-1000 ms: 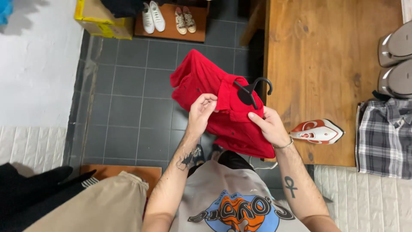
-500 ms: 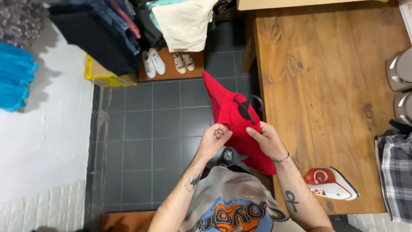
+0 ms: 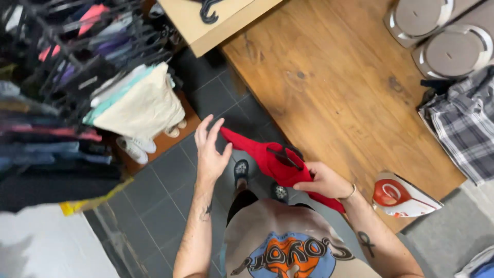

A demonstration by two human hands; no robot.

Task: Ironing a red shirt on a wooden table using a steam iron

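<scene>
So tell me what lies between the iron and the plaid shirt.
Only bare wooden table between iron and plaid shirt, in the head view.

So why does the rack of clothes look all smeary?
In the head view, the hanging clothes at the left edge are streaked with motion blur; the red garment, right hand and wooden table look sharper, evenly lit, no glare.

Your red garment [image 3: 267,159] looks soft matt cloth; the surface [image 3: 334,87] is smooth grained wood; the iron [image 3: 404,195] at its near edge, glossy plastic.
</scene>
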